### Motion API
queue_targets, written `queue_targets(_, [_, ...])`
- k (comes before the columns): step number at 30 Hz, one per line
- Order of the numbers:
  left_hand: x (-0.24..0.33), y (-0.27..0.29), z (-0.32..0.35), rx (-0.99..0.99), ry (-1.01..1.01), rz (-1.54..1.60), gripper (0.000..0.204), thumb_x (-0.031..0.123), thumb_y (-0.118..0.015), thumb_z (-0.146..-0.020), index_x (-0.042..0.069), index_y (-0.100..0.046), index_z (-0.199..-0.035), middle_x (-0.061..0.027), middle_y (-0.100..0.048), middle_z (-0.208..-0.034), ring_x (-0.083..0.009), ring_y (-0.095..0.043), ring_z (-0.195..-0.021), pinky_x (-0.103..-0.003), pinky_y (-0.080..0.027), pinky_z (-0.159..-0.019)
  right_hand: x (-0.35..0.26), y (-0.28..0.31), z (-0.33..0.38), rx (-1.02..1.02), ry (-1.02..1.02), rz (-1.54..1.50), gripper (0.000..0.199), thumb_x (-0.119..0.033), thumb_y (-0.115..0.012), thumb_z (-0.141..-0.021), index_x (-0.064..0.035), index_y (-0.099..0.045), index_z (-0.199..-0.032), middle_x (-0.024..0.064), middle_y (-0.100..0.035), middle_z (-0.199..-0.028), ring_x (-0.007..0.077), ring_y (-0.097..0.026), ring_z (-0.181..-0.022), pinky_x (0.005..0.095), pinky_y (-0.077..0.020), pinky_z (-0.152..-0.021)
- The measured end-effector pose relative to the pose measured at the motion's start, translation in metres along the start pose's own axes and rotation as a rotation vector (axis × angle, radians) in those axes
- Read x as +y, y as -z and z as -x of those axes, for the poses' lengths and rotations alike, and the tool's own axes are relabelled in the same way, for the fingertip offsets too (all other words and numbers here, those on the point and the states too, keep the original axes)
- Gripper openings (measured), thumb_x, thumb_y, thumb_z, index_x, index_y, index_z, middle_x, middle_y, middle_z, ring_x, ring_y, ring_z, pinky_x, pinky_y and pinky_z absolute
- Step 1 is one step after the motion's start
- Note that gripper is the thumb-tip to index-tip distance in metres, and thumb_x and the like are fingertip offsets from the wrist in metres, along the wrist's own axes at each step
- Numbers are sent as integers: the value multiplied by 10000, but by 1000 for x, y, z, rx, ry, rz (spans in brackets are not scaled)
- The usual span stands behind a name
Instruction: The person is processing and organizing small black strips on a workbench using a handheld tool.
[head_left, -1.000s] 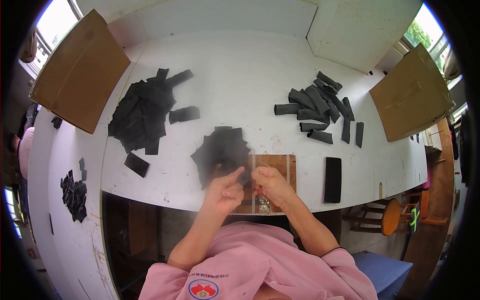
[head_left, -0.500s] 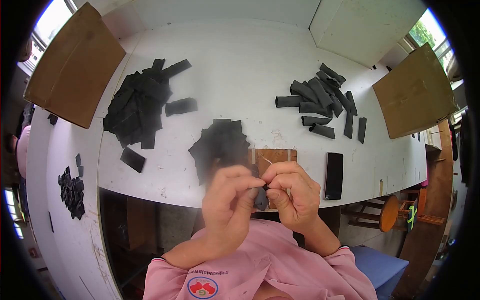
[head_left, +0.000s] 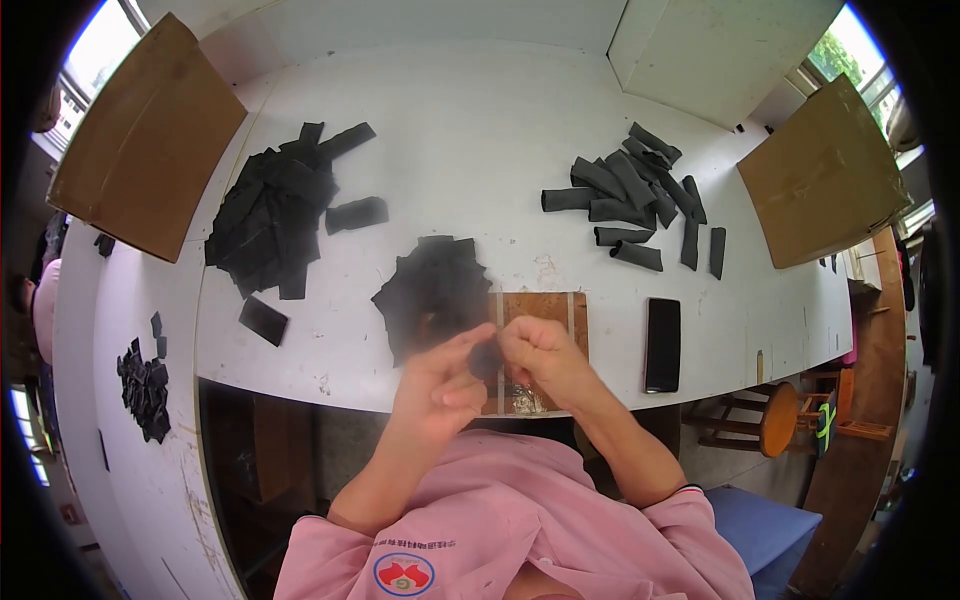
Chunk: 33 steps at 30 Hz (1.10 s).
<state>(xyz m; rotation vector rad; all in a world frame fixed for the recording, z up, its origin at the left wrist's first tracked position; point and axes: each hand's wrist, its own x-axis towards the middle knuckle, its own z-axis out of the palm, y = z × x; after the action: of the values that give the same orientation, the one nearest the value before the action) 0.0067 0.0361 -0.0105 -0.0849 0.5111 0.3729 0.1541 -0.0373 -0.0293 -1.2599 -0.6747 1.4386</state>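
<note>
My left hand [head_left: 440, 385] and my right hand [head_left: 545, 355] meet over the table's near edge and both pinch a small black piece [head_left: 487, 357] between their fingertips. Just behind them lies a brown wooden board [head_left: 545, 305] and, to its left, a stack of flat black squares [head_left: 432, 290]. Part of the board is hidden by my hands.
A heap of flat black strips [head_left: 270, 215] lies at the left, rolled black tubes [head_left: 640, 195] at the right. A black phone [head_left: 662, 343] rests right of the board. Cardboard sheets [head_left: 140, 140] sit at both far corners. A wooden stool [head_left: 775, 420] stands right of me.
My hands rose from the wooden board and came together, and they now hold the small black piece up closer to me.
</note>
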Motion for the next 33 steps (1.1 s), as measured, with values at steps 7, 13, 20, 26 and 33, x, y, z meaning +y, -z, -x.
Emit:
queue_targets(7, [-12,23,10,-101,-63,-32,212,38,-442,-836,-12,-470,-1041,-29,-512,-678,-44,-282,-345,-173,-293,-322,20,-7,10,-23,38,-14,197,-201,-506,-859,-52,-475,-734,-3,-464,-622,64,-425,-531,190,-347,-483])
queue_targets(13, [2,-37,18,-219,-157,-373,164,56,-456,-835,32,-487,-995,-5,-508,-671,-37,-259,-337,-182,-292,-326,-44,-7,9,-47,162,58,193,-212,-506,-854,-60,-494,-736,-24,-457,-604,40,-404,-544,183,-325,-491])
queue_targets(20, [11,-12,-3,-34,-99,47,218,-35,-373,-810,-53,-501,-986,-92,-552,-630,-62,-299,-295,-193,-340,-307,-16,-9,-6,-49,106,-16,208,-227,-506,-857,-56,-498,-739,-36,-464,-640,37,-399,-541,175,-324,-483])
queue_targets(26, [15,-6,-13,10,-26,415,253,-36,-374,-806,-95,-468,-1032,-140,-585,-733,-67,-328,-310,-167,-375,-319,-23,-9,-13,-103,50,-20,216,-234,-501,-859,-62,-492,-728,-42,-448,-636,35,-399,-547,175,-337,-502])
queue_targets(33, [-8,-1,-2,-117,-326,-275,262,-18,-413,-839,-36,-407,-1101,-76,-540,-682,-48,-309,-326,-183,-345,-331,-7,8,-14,-128,17,-87,193,-232,-530,-845,-48,-519,-786,-33,-477,-651,47,-442,-558,175,-362,-515])
